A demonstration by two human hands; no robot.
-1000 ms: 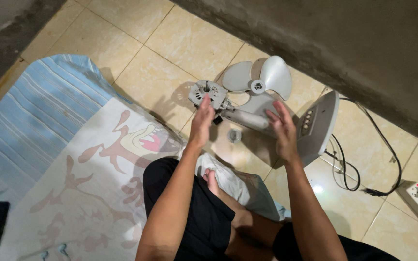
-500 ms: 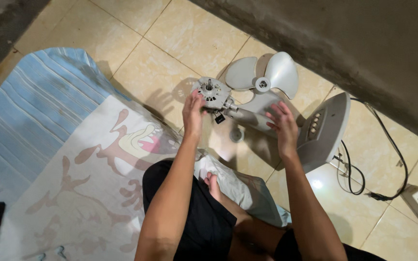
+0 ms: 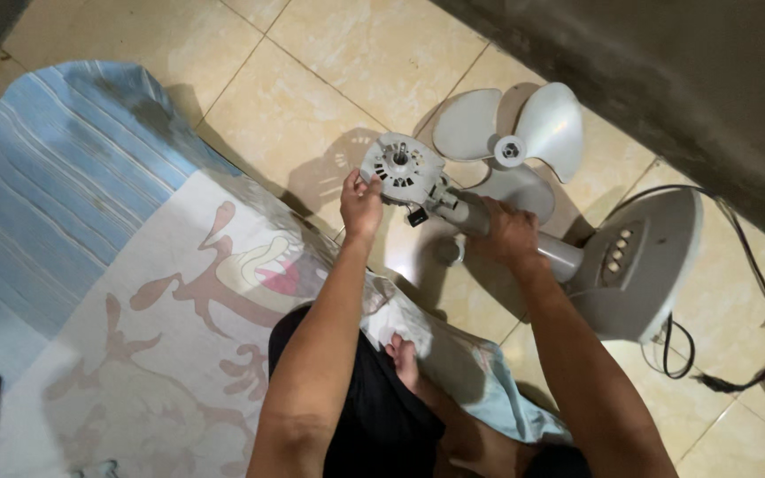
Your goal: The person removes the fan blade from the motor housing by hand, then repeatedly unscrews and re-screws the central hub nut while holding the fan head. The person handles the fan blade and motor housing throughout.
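Note:
A grey desk fan lies on its side on the tiled floor, stripped of its guard. My left hand point(image 3: 360, 202) grips the edge of the bare round motor head point(image 3: 403, 168). My right hand point(image 3: 508, 234) is closed around the fan's neck point(image 3: 467, 211), between the motor and the grey base point(image 3: 644, 265) with its row of buttons. The loose three-blade propeller point(image 3: 511, 133) lies on the floor just beyond the neck, near the wall.
A small round grey part point(image 3: 450, 251) lies on the tiles under the neck. A black power cord point(image 3: 759, 292) loops right of the base. A blue striped cloth with a cartoon print point(image 3: 135, 265) covers the floor at left. A concrete wall point(image 3: 666, 80) runs along the top right.
My right hand went from hovering open over the neck to gripping it. My left hand moved onto the motor's edge. The view shifted, so the fan sits further right.

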